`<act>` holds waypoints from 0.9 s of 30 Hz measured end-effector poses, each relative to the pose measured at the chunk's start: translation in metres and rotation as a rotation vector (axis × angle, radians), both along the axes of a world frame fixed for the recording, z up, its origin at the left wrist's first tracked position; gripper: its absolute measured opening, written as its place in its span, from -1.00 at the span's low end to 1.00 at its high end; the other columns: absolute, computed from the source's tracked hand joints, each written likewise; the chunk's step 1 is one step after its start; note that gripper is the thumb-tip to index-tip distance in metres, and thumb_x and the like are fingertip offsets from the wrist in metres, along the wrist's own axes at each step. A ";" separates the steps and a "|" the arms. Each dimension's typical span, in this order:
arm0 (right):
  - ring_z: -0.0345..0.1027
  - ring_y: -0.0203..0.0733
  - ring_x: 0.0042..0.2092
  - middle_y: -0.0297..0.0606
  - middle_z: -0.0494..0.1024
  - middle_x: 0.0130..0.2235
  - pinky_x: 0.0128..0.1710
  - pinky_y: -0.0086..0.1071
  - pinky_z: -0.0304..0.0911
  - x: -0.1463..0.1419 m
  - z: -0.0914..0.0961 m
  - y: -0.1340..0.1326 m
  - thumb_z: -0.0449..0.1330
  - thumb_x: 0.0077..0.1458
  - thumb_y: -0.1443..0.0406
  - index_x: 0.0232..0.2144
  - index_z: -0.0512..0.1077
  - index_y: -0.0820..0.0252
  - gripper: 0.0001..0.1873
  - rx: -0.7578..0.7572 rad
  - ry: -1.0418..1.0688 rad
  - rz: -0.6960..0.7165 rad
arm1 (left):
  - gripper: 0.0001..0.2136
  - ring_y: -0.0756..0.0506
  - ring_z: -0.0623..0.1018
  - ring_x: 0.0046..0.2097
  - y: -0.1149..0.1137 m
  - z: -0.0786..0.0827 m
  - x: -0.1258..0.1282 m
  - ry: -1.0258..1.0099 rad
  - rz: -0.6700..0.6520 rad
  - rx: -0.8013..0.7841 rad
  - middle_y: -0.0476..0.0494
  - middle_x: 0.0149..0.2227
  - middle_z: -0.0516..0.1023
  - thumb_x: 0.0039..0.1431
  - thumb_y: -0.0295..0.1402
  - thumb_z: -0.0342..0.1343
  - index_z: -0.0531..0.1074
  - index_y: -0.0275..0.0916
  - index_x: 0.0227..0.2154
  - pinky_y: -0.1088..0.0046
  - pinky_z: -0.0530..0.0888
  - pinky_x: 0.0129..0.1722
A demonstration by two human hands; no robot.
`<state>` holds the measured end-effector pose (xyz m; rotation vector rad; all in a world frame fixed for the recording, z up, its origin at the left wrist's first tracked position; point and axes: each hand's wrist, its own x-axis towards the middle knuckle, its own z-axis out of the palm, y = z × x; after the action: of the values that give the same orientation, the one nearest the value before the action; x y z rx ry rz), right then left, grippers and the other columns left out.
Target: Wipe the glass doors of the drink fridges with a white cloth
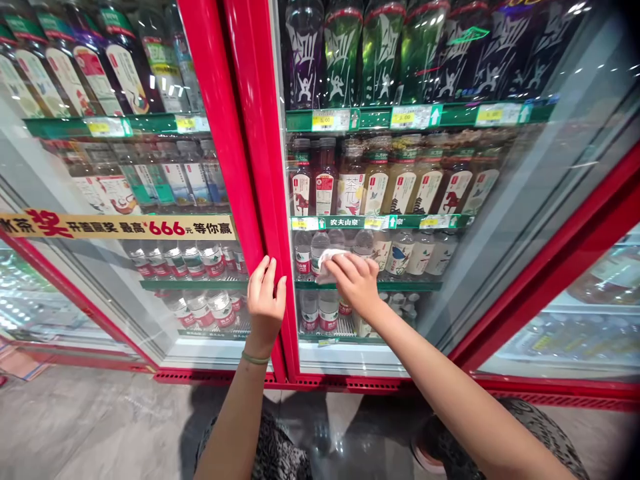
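Note:
My right hand (356, 281) pinches a crumpled white cloth (330, 261) at the glass door (345, 357) of a drinks cooler. The cloth may be a tissue; its kind is hard to make out. My left hand (266, 297), with a green bangle at the wrist, rests on the red door frame (257, 167), its fingers stretched out and nothing held in them. Behind the glass, around the cloth, stand water bottles (303, 257) and labelled tea bottles (400, 255).
Green shelf edges with price tags (330, 120) cross the cooler inside. A yellow banner (120, 227) runs across the left door. Another red frame (550, 267) slants at the right. Grey floor (125, 427) lies below, with my legs near the cooler's base.

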<state>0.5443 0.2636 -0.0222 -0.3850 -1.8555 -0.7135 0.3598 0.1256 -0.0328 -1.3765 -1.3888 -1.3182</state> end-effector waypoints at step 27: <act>0.29 -0.11 0.34 -0.23 0.58 0.17 0.48 -0.02 -0.09 -0.017 -0.044 -0.008 0.17 0.33 0.38 0.25 0.38 0.00 -0.52 -0.045 0.008 0.077 | -0.57 -0.16 0.50 0.25 0.006 -0.017 -0.005 -0.031 0.028 0.028 -0.30 0.23 0.50 0.35 -0.51 0.07 0.39 -0.22 0.25 0.21 0.47 0.26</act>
<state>0.5273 0.2556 -0.0664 -0.3434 -1.8707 -0.6179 0.3546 0.1317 -0.0498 -1.3185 -1.4001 -1.3411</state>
